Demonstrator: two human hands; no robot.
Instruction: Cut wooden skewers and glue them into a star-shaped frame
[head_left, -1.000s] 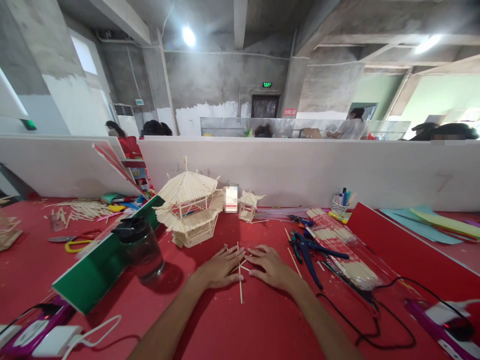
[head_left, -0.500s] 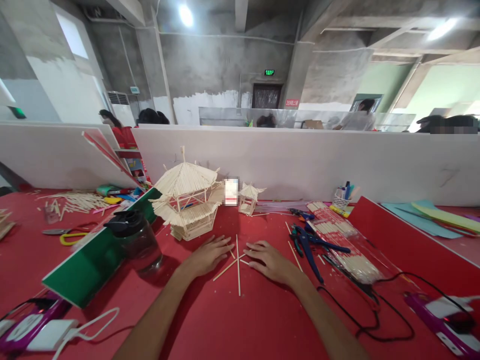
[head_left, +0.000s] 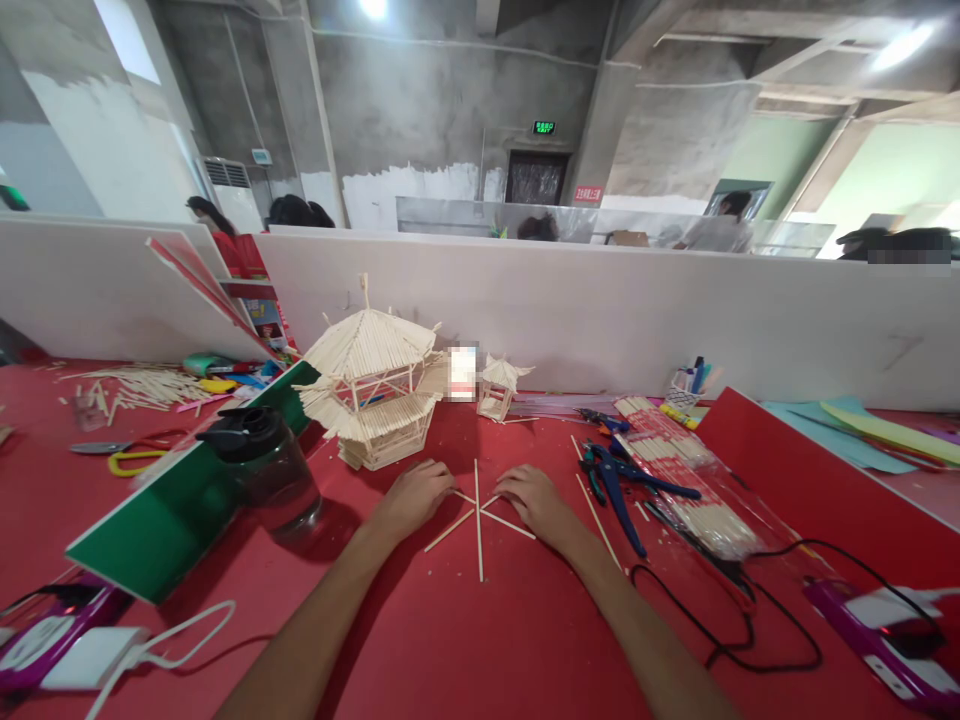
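Note:
Thin wooden sticks lie on the red table in a star-like pattern around one long upright wooden stick point(head_left: 478, 535). A lower-left stick point(head_left: 448, 531) and a lower-right stick point(head_left: 510, 525) run in towards its middle. My left hand point(head_left: 418, 498) has its fingers curled and closed at the outer end of the upper-left stick point(head_left: 466, 496). Opposite it, my right hand point(head_left: 534, 500) pinches the outer end of the upper-right stick point(head_left: 490, 501). Behind them stand a large stick pavilion point(head_left: 375, 390) with a tiered roof and a small stick pavilion point(head_left: 499, 387).
A dark water bottle point(head_left: 266, 475) stands left, beside a green board point(head_left: 165, 515). To the right lie blue-handled cutters point(head_left: 619, 500), bagged stick bundles point(head_left: 712, 525) and a black cable point(head_left: 739, 665). A white partition point(head_left: 600, 320) closes off the back.
Both hands have gone from fingers stretched flat to curled at the stick ends. The upper-left stick now points towards the centre, and the lower-right stick is uncovered. The view has shifted slightly.

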